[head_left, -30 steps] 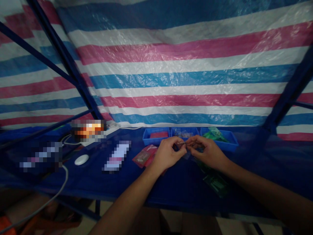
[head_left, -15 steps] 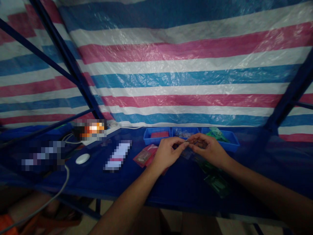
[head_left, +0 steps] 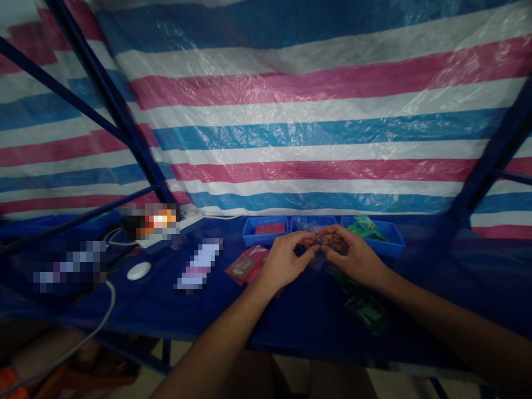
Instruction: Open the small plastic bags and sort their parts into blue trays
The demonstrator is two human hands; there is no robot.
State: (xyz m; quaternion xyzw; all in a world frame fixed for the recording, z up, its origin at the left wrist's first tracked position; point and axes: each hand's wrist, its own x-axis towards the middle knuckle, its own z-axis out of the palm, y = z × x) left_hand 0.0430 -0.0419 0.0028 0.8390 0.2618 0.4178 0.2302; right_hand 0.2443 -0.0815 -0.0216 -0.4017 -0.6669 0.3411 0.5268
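Both my hands meet above the blue table (head_left: 166, 310), fingertips touching. My left hand (head_left: 286, 259) pinches a small clear item (head_left: 316, 241) that I cannot name. My right hand (head_left: 353, 254) pinches the same item from the other side, fingers curled. A thin clear plastic piece (head_left: 316, 260) hangs just below the fingers. Red packets (head_left: 245, 266) lie left of my left hand. Green packets (head_left: 366, 310) lie under my right wrist.
A row of blue trays stands behind the hands: one with a red packet (head_left: 266, 230), a middle one (head_left: 310, 224), one with green packets (head_left: 372, 230). A white mouse (head_left: 138, 271) and cable (head_left: 83, 343) lie left. A striped tarp (head_left: 291, 111) and blue frame bars (head_left: 108, 94) close the back.
The two hands stay pinched together; the fingers shift slightly around the small item and the hands rise a little toward the trays.
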